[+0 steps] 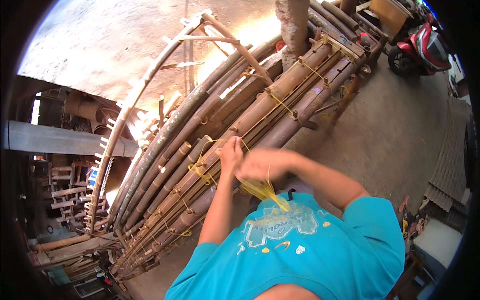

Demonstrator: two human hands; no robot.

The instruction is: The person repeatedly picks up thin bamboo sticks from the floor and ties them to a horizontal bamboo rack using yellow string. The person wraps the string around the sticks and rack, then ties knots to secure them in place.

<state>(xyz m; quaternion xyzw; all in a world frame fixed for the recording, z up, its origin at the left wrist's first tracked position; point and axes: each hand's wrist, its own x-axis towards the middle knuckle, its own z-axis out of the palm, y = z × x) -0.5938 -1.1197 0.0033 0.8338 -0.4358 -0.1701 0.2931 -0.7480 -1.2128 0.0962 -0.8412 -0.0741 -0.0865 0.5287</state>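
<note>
Both hands work at one bamboo frame of long curved brown poles [240, 125] that runs from near left to far right: the left hand [231, 156] pinches a thin yellow cord [220, 141] in its fingers against a pole, and the right hand [260, 167], blurred, is closed around a bundle of yellow strands [265, 192] hanging toward the person's blue shirt [300, 245]. Several yellow ties [282, 104] already bind the poles. One red scooter [422, 47] stands far right beside one yellowish box [387, 15].
</note>
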